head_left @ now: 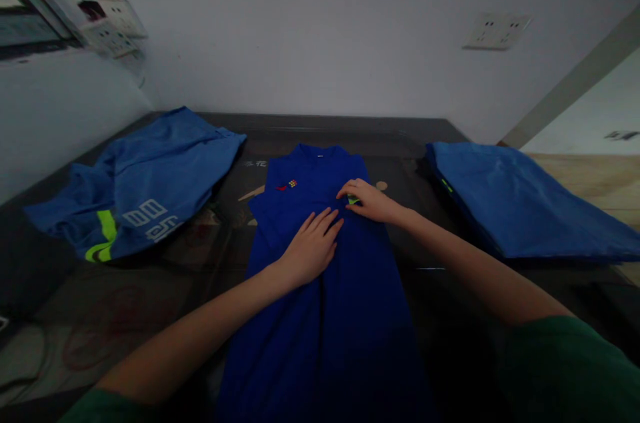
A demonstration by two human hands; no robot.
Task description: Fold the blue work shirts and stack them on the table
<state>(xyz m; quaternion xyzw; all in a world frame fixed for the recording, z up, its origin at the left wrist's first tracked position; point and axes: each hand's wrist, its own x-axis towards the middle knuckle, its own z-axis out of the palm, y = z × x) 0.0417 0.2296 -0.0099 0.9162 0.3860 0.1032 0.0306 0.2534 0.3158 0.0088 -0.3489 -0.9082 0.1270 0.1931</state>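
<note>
A dark blue shirt [360,290] lies lengthwise in front of me on the dark table, its collar at the far end and its sides folded inward. A small red mark and a multicoloured patch show on its upper left. My left hand [313,246] rests flat on the middle of the shirt, fingers spread and holding nothing. Farther up and to the right, my right hand [369,200] touches the shirt with curved fingers, thumb apart from them. A bit of yellow-green strip [353,199] shows under that hand, and the rest of it is hidden.
On the left lies a loosely bunched blue garment [165,170] with grey lettering and a yellow-green band. Folded blue clothes [520,203] are stacked at the right. A white wall with sockets [497,31] rises behind the dark table [340,122]. A cable runs at the lower left.
</note>
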